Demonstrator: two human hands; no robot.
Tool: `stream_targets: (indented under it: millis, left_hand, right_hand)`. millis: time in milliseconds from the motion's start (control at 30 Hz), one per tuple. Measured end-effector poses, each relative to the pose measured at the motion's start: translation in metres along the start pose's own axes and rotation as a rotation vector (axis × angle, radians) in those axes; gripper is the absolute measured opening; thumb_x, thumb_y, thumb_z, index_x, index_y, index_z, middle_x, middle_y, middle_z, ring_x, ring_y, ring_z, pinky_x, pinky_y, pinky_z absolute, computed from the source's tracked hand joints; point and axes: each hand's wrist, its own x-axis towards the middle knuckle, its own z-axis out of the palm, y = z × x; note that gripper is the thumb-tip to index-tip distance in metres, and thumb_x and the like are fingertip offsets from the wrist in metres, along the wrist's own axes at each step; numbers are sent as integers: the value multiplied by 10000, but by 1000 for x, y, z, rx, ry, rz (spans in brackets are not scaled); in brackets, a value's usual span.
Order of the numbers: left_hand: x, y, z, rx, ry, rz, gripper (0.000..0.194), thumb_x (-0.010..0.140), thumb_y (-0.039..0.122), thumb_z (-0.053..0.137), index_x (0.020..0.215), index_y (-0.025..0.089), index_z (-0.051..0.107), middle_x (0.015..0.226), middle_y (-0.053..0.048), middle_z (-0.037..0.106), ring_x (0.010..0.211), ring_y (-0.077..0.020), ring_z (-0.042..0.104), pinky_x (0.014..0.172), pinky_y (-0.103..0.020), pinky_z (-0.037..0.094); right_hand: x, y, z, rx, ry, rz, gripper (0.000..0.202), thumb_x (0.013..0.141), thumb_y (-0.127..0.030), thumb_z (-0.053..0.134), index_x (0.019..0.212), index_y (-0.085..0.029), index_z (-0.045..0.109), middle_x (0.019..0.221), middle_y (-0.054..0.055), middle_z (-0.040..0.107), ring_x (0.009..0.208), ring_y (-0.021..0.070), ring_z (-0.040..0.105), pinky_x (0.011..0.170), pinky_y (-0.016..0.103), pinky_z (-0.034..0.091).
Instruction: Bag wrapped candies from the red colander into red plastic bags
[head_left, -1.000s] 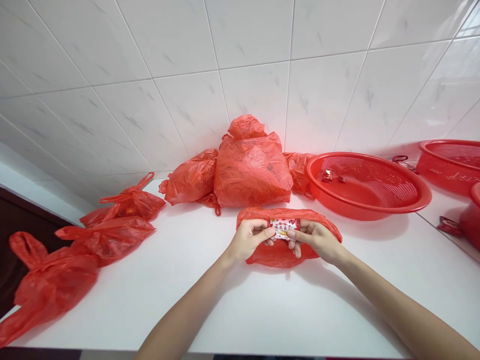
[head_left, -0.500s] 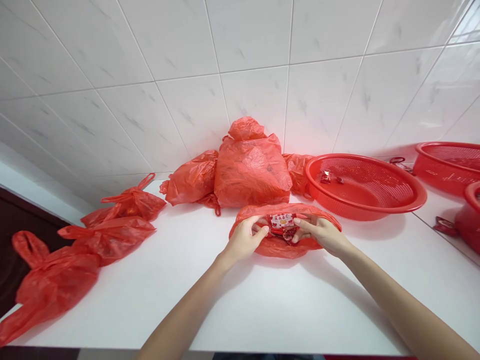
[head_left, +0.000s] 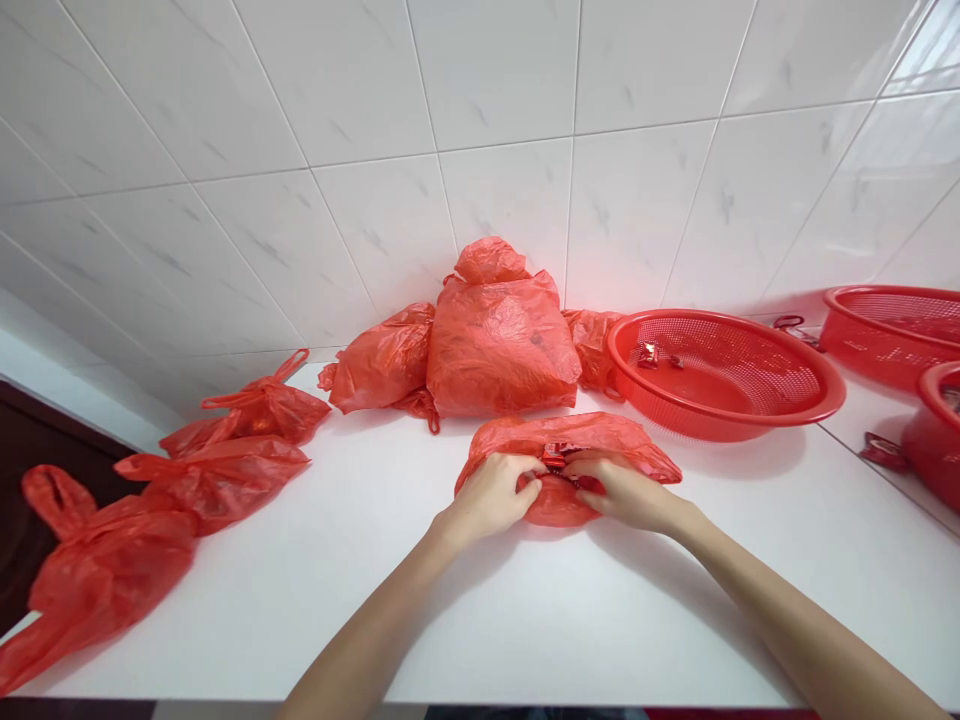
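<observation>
A red plastic bag (head_left: 562,512) lies on the white table in front of me, its mouth partly drawn together. Between my hands, small red packets (head_left: 555,455) show through the opening. My left hand (head_left: 499,492) is closed on the left side of the bag's mouth, thumb and fingers pinching the plastic. On the right side, my right hand (head_left: 619,490) is also closed on the bag, its fingertips partly hidden in the folds.
Filled red bags (head_left: 502,345) lean on the tiled wall behind. More tied red bags (head_left: 112,565) lie at the left. A red perforated basket (head_left: 720,412) with small packets stands at the right, beside other red baskets (head_left: 892,335). A dark red packet (head_left: 885,452) lies near them.
Both hands have moved closer together and slightly down. The bag's mouth has narrowed, and the pale printed packet seen before is now hidden.
</observation>
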Motion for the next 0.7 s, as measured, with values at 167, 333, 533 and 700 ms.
stream_targets:
  millis: [167, 333, 533, 700]
  left_hand:
    - [-6, 9, -8, 113, -126, 17, 217, 804, 140, 520, 684, 221, 682, 653, 8, 690, 563, -166, 583, 534, -267, 333]
    - [-15, 21, -27, 308, -163, 89, 247, 857, 134, 483, 689, 216, 644, 629, 3, 634, 577, -167, 564, 544, -279, 318]
    - [-24, 23, -53, 577, -52, 179, 287, 929, 158, 476, 1039, 201, 737, 1041, -92, 736, 963, -265, 672, 847, -371, 505]
    - [-29, 11, -68, 640, 86, 197, 345, 882, 129, 530, 1154, 206, 727, 1358, -138, 616, 1194, -312, 595, 987, -468, 518]
  right_hand:
    - [-10, -13, -12, -138, -101, 53, 471, 843, -153, 593, 1306, -222, 646, 1195, 109, 730, 1007, 282, 692, 834, 385, 550]
    - [-34, -36, -49, -201, 31, -94, 363, 934, -255, 583, 1282, -294, 675, 1258, 72, 721, 1106, 289, 687, 884, 402, 575]
    - [-58, -8, -62, -646, 431, -177, 366, 985, -283, 518, 1323, -247, 655, 1439, 135, 596, 1324, 343, 557, 1037, 523, 525]
    - [-63, 16, -59, -847, 489, -132, 353, 960, -279, 560, 1294, -237, 665, 1632, 162, 338, 1448, 402, 400, 1046, 578, 486]
